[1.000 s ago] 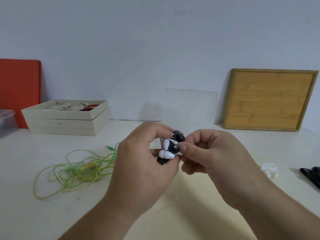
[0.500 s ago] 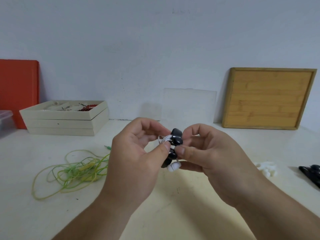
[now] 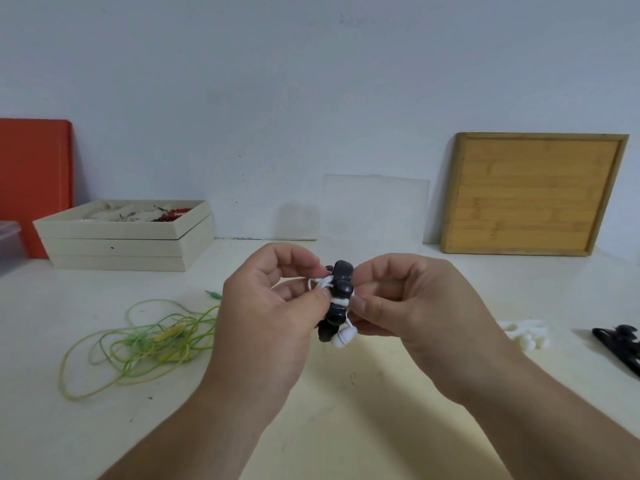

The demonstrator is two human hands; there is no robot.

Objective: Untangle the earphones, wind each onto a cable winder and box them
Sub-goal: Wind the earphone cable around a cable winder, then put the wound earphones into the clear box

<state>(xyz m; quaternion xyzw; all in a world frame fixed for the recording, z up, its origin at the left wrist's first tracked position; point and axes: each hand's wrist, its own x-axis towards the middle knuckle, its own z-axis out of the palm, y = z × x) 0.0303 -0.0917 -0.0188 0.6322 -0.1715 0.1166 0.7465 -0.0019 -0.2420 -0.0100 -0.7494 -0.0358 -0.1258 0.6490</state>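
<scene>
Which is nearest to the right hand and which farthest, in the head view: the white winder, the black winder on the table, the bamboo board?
From the right hand:
1. White winder, on the table just to its right.
2. Black winder, further right, at the picture's edge.
3. Bamboo board, at the back, leaning on the wall.

Plain pale blue-grey wall (image 3: 311, 81), unmarked but for faint scuffs. White surface (image 3: 346, 427) meets it along a straight back edge; small dark specks on the surface. Leaning on the wall: red board (image 3: 34, 181) at far left, clear sheet (image 3: 375, 209) at centre, bamboo board (image 3: 530, 192) at right. Stacked cream trays (image 3: 117, 247) stand near the red board. Light soft and even, weak shadows.
</scene>
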